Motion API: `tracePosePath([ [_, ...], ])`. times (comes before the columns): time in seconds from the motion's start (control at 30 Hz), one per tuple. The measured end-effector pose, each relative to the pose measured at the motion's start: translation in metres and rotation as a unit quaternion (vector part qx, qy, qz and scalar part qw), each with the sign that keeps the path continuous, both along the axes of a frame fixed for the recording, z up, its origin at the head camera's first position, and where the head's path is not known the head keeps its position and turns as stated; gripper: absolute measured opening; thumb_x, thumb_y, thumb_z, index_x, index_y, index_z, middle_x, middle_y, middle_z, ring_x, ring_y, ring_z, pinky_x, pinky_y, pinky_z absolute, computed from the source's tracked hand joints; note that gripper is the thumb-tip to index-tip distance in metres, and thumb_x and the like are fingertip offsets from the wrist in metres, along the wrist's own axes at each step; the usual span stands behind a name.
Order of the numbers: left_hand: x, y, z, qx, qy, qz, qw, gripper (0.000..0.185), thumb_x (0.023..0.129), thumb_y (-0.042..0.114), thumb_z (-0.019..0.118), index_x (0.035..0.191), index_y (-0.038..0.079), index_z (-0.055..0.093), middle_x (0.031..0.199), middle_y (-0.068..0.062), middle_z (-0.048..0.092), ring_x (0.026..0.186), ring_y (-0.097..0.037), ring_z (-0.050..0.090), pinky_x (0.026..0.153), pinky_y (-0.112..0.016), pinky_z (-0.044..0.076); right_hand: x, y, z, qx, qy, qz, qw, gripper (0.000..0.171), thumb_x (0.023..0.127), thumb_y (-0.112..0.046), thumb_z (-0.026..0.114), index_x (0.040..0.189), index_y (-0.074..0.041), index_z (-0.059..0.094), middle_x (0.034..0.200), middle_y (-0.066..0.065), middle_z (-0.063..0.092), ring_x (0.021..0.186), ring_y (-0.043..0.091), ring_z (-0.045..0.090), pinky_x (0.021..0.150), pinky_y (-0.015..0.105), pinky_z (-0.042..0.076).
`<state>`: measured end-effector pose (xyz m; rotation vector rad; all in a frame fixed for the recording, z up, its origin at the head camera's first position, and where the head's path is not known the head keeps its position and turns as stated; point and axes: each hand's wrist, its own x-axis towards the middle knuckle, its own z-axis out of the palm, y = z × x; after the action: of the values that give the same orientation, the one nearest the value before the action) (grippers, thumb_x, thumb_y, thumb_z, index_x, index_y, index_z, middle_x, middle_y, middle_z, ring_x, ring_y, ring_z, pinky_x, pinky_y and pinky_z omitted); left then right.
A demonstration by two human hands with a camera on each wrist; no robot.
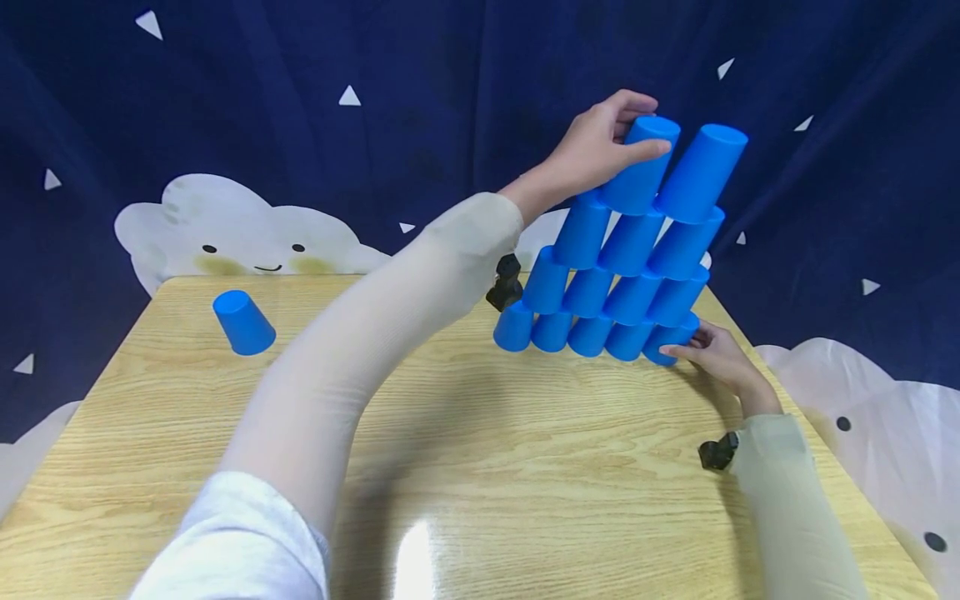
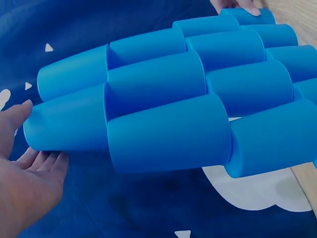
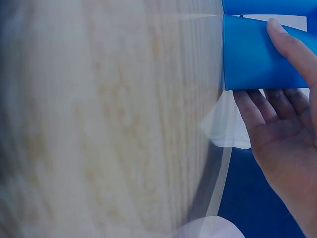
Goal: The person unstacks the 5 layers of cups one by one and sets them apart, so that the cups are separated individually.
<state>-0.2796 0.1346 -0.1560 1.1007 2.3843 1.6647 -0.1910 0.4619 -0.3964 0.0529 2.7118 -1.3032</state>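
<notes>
Blue plastic cups stand upside down in a stacked pyramid on the right side of the table. Two cups form its top row. My left hand (image 1: 600, 142) holds the left cup (image 1: 640, 171) of that row, thumb in front and fingers behind. Its base rests on the row beneath. Beside it stands the other top cup (image 1: 702, 173), untouched. Low at the right, my right hand (image 1: 723, 358) grips the end cup (image 3: 267, 54) of the bottom row between thumb and fingers. In the left wrist view, the left hand (image 2: 34, 183) spans the narrow end of its cup.
A single blue cup (image 1: 244, 323) stands upside down at the table's back left. The wooden table (image 1: 525, 467) ends just behind and to the right of the pyramid. A dark blue curtain (image 1: 420, 100) with white triangles and clouds hangs behind. Each wrist carries a black device (image 1: 718, 451).
</notes>
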Motion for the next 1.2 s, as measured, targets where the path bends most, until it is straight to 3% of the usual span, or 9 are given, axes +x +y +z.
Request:
tracePosePath([
  [0.27, 0.000, 0.004, 0.000, -0.005, -0.001, 0.000, 1.0000, 0.056, 0.095, 0.027, 0.066, 0.145, 0.012, 0.043, 0.141, 0.000, 0.052, 0.122, -0.006, 0.051, 0.098, -0.013, 0.040, 0.001, -0.002, -0.001, 0.002, 0.003, -0.004, 1.000, 0.079, 0.095, -0.033, 0.067, 0.151, 0.005, 0.027, 0.145, 0.030, 0.041, 0.130, 0.044, 0.044, 0.105, 0.050, 0.042],
  [0.47, 0.001, 0.005, 0.001, 0.002, -0.003, -0.002, 1.0000, 0.055, 0.095, 0.027, 0.066, 0.144, 0.012, 0.044, 0.140, 0.000, 0.053, 0.121, -0.007, 0.053, 0.098, -0.013, 0.041, 0.002, -0.001, 0.000, 0.003, 0.004, -0.001, 1.000, 0.079, 0.095, -0.034, 0.066, 0.151, 0.004, 0.026, 0.145, 0.028, 0.041, 0.129, 0.044, 0.044, 0.100, 0.033, 0.048],
  [0.63, 0.002, 0.004, 0.003, 0.004, 0.001, -0.001, 1.0000, 0.055, 0.095, 0.026, 0.065, 0.144, 0.012, 0.044, 0.140, 0.000, 0.053, 0.121, -0.006, 0.052, 0.098, -0.013, 0.040, 0.002, 0.000, 0.000, 0.002, 0.004, 0.001, 1.000, 0.079, 0.095, -0.034, 0.066, 0.152, 0.004, 0.025, 0.146, 0.029, 0.040, 0.130, 0.044, 0.044, 0.102, 0.035, 0.047],
  [0.8, 0.002, -0.002, 0.006, 0.012, 0.006, 0.004, 0.9999, 0.055, 0.095, 0.026, 0.065, 0.144, 0.011, 0.044, 0.141, -0.001, 0.052, 0.122, -0.007, 0.053, 0.099, -0.014, 0.040, 0.001, 0.000, -0.001, -0.003, 0.009, 0.000, 1.000, 0.078, 0.095, -0.032, 0.067, 0.151, 0.004, 0.027, 0.145, 0.028, 0.042, 0.124, 0.031, 0.051, 0.090, 0.016, 0.048],
  [1.2, 0.004, -0.024, 0.007, 0.036, 0.007, 0.007, 0.9993, 0.054, 0.096, 0.025, 0.065, 0.144, 0.011, 0.046, 0.142, 0.000, 0.052, 0.121, -0.006, 0.054, 0.100, -0.015, 0.041, 0.004, 0.002, 0.000, -0.002, 0.006, -0.004, 1.000, 0.078, 0.095, -0.032, 0.067, 0.152, 0.003, 0.027, 0.145, 0.027, 0.042, 0.115, 0.012, 0.053, 0.091, 0.017, 0.049],
])
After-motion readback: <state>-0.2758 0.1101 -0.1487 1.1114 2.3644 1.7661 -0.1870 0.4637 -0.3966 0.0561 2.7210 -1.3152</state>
